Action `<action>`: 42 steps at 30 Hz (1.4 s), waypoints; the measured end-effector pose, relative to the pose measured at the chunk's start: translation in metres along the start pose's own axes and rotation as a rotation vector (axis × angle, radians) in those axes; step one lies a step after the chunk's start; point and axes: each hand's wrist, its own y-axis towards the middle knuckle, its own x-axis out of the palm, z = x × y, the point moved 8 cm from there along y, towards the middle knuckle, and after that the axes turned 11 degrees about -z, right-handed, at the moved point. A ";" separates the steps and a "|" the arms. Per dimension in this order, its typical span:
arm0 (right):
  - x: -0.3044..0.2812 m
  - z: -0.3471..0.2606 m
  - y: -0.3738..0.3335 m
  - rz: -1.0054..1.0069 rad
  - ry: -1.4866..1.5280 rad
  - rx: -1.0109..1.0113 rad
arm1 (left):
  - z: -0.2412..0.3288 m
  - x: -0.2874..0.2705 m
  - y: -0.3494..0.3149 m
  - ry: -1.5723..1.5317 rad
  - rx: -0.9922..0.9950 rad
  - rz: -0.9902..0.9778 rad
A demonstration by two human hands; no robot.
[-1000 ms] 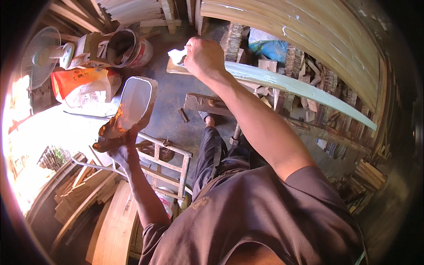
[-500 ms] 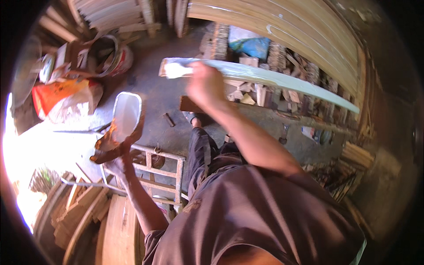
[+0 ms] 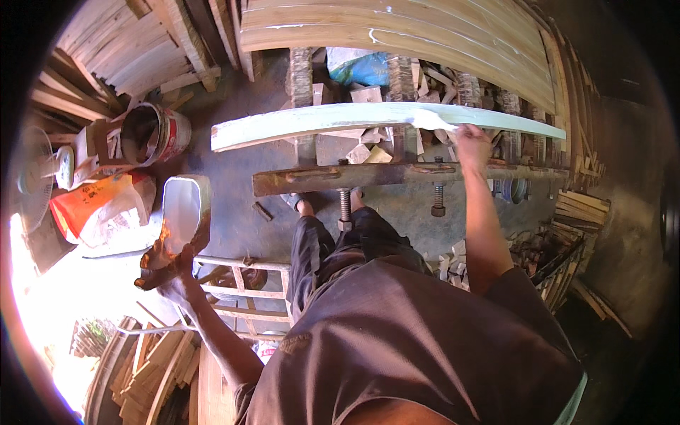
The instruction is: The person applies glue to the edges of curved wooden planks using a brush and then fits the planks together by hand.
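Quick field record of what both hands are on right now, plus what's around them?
left hand: holds a cut-open white plastic container with white paste inside
right hand: presses a pale rag on the long curved plank
plank: coated pale white-green, lying above a rusty steel clamp bar
behind plank: stack of curved wooden strips
left side: open paint can, orange sack
below: white metal frame
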 end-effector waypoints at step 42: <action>-0.142 0.229 0.137 0.132 0.155 0.078 | 0.195 0.136 -0.089 -0.205 0.273 -0.132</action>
